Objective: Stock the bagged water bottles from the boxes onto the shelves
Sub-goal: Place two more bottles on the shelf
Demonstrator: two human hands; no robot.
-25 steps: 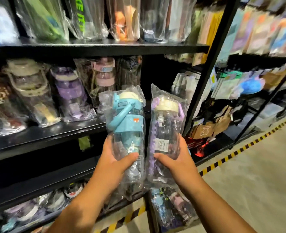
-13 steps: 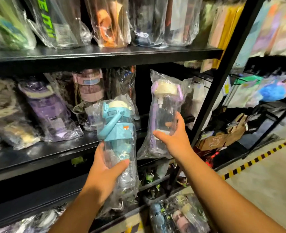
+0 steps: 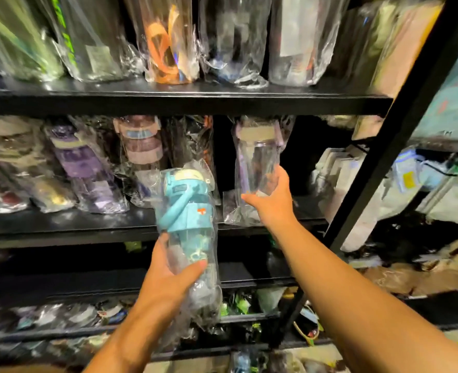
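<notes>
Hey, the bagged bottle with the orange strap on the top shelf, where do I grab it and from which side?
Probably round the lower body of the orange-strap bottle, coming straight from the front. It stands upright at the front edge of the top shelf, and bagged bottles crowd both sides, so only its front is free. Its top is out of frame.

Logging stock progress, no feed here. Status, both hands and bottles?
Right hand grips purple-lidded bagged bottle at middle shelf. Left hand grips blue bagged bottle, off shelf. Nothing seen blocking slot.
</notes>
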